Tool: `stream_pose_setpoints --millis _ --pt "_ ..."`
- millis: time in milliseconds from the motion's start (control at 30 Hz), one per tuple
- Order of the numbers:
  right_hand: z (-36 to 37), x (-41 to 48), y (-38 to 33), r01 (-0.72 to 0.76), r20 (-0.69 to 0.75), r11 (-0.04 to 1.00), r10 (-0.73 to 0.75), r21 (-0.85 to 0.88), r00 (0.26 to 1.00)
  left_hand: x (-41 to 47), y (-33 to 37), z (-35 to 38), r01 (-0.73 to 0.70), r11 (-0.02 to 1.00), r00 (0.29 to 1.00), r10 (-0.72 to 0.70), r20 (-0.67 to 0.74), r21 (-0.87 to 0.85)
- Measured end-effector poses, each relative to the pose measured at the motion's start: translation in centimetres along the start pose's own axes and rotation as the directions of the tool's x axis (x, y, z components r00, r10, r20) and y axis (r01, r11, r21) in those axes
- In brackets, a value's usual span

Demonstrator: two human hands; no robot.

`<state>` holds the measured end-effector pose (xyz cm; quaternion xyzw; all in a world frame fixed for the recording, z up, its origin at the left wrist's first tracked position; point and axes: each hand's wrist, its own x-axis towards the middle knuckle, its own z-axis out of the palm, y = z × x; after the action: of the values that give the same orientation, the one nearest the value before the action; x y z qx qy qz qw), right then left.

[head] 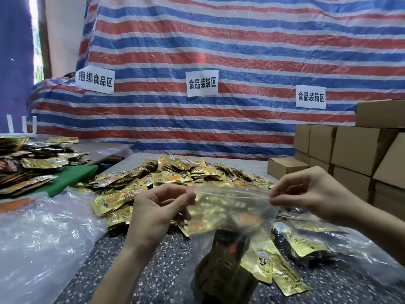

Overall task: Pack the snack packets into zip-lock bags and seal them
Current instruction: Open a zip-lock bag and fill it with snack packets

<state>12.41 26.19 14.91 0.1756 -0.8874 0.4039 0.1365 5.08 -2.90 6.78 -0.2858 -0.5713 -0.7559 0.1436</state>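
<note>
A clear zip-lock bag hangs between my hands above the speckled table, with gold and dark snack packets inside it. My left hand pinches the left end of the bag's zip strip. At the right end of the strip, my right hand pinches it between thumb and fingers. A big heap of loose gold snack packets lies on the table behind the bag. More packets lie flat under and right of the bag.
Crumpled clear plastic sheets cover the table at the left. Another pile of packets sits on a green board at far left. Cardboard boxes are stacked at the right. A striped tarp with paper signs hangs behind.
</note>
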Motion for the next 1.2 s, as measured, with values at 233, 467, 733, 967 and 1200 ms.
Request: stream_pose_setpoints --millis 233,467,733,967,1200 --pt "0.1 -0.4 -0.9 0.027 0.033 0.998 -0.025 -0.052 0.999 0.3 1.7 -0.2 -0.084 0.993 0.996 0.081 0.046 0.084" --pt "1.9 -0.6 -2.9 0.001 0.016 0.966 0.004 -0.259 1.000 -0.6 2.5 1.2 -0.111 0.988 0.994 0.111 0.005 0.108" --pt "7.1 2.4 -7.7 0.259 0.111 0.870 -0.234 -0.420 0.966 -1.3 2.7 2.3 -0.178 0.969 0.984 0.174 0.036 0.170" --pt "7.6 4.0 -8.3 0.225 0.213 0.952 -0.181 -0.206 0.960 -1.7 3.3 1.3 -0.167 0.974 0.985 0.158 0.068 0.152" --pt "7.6 3.6 -8.4 0.257 0.183 0.935 -0.216 -0.244 0.959 -1.9 3.7 0.7 -0.138 0.973 0.989 0.126 0.075 0.185"
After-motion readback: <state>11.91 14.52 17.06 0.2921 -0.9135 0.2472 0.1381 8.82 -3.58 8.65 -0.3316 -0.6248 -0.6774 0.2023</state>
